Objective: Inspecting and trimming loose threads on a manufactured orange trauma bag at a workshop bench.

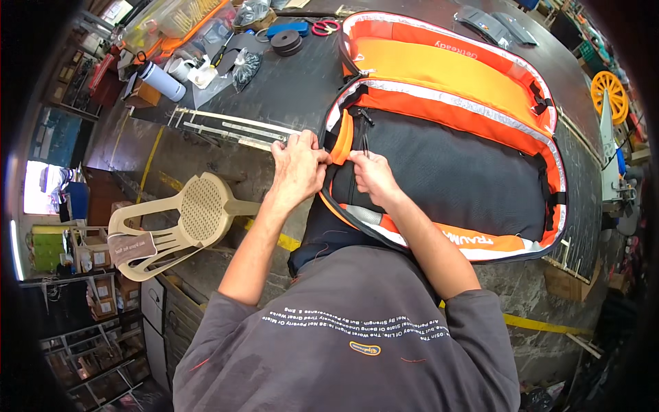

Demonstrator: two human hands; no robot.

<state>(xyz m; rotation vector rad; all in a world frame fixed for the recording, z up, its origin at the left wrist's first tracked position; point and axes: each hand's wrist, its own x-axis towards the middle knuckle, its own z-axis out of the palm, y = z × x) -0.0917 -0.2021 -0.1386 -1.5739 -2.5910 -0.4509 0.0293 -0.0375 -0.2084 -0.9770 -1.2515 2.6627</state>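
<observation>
A large orange and black zippered bag (439, 161) lies opened out on the dark table, its orange lid folded to the far side. At the bag's left edge, my left hand (300, 165) pinches the rim beside an orange fabric strip (342, 141). Close by on the right, my right hand (374, 177) is closed, its fingertips at the lower end of that strip. Thin black cords (364, 134) run up just above the right fingers. What exactly lies between the fingertips is mostly hidden.
On the table (295, 82) at the far left stand a bottle (162, 81), a black spool (286, 43), pink-handled scissors (325, 27) and an orange-edged plastic box (182, 20). Metal rulers (233, 130) lie along its left edge. A beige plastic chair (199, 209) stands left of me.
</observation>
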